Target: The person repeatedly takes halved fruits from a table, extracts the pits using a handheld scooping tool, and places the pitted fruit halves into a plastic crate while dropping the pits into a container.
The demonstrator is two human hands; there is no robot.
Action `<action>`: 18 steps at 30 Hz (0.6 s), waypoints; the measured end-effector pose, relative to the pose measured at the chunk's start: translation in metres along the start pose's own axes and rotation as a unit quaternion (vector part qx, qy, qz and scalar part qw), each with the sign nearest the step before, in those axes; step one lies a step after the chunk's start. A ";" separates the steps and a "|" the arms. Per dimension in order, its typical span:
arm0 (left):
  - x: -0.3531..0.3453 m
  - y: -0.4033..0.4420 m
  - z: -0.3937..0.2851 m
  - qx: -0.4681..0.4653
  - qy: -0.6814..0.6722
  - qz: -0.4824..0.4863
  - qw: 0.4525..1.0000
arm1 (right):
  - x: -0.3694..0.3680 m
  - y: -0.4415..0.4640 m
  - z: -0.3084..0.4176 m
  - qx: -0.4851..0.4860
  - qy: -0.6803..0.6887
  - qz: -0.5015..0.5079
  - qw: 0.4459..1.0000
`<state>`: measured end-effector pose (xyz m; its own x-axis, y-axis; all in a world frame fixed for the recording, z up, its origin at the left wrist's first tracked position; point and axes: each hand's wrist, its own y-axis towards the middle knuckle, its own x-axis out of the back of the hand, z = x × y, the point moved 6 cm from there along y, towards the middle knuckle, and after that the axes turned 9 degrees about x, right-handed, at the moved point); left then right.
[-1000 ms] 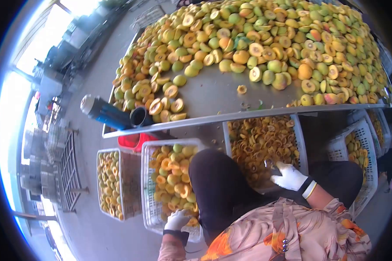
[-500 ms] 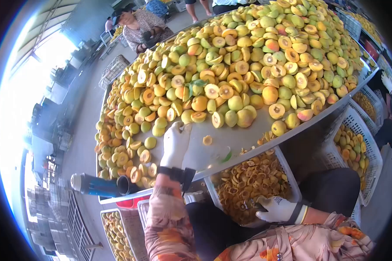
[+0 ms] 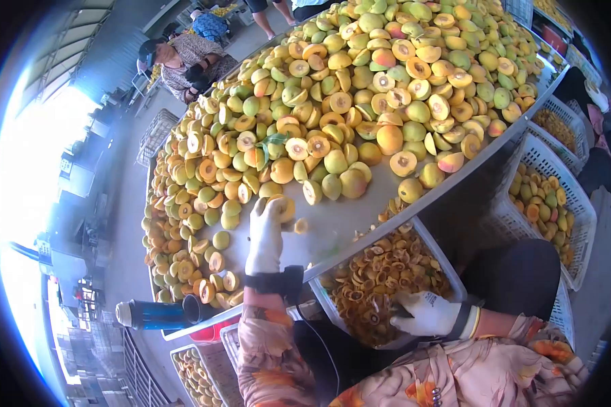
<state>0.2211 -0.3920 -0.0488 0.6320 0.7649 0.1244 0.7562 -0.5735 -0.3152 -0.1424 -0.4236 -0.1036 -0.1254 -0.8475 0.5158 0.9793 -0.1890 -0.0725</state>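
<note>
My left hand, in a white glove, is at the near edge of a large heap of yellow-green peaches, many cut in half. Its fingers are curled on a peach half, just above the metal table. A small scrap of fruit lies beside that hand. My right hand, also gloved, hangs low over a white crate of peach scraps. Its fingers are bent, and whatever they hold is hard to make out.
A blue flask lies at the table's left corner. White crates of cut peaches stand at right and lower left. A person with dark gloves is across the heap; another person's glove shows at far right.
The view has shifted, moving the heap leftward in the picture. My left hand has closed on a peach half and drawn it slightly toward me. My right hand stays over the scrap crate.
</note>
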 end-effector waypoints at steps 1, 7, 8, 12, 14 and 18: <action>-0.008 -0.022 -0.007 -0.032 -0.100 0.080 0.991 | 0.015 0.003 0.018 0.009 0.036 -0.024 0.999; -0.045 -0.164 -0.003 -0.011 -0.269 0.123 0.955 | 0.026 0.000 0.074 0.081 0.025 -0.081 0.993; -0.050 -0.182 0.005 -0.013 -0.281 0.116 0.953 | 0.029 0.000 0.091 0.084 0.019 -0.061 0.994; -0.067 -0.254 -0.008 -0.135 -0.146 0.024 0.980 | 0.029 -0.014 0.142 0.230 0.013 -0.171 0.958; -0.071 -0.272 0.000 -0.103 -0.206 -0.008 0.973 | 0.026 -0.023 0.150 0.294 -0.014 -0.212 0.932; -0.075 -0.298 0.000 -0.163 -0.222 -0.038 0.961 | 0.001 -0.026 0.137 0.329 -0.076 -0.221 0.915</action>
<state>-0.0520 -0.2785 0.0361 0.4936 0.8159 -0.3010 0.8555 -0.5179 -0.0009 -0.1467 -0.3516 0.0161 -0.5572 -0.6728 0.4867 0.7283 -0.1144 0.6757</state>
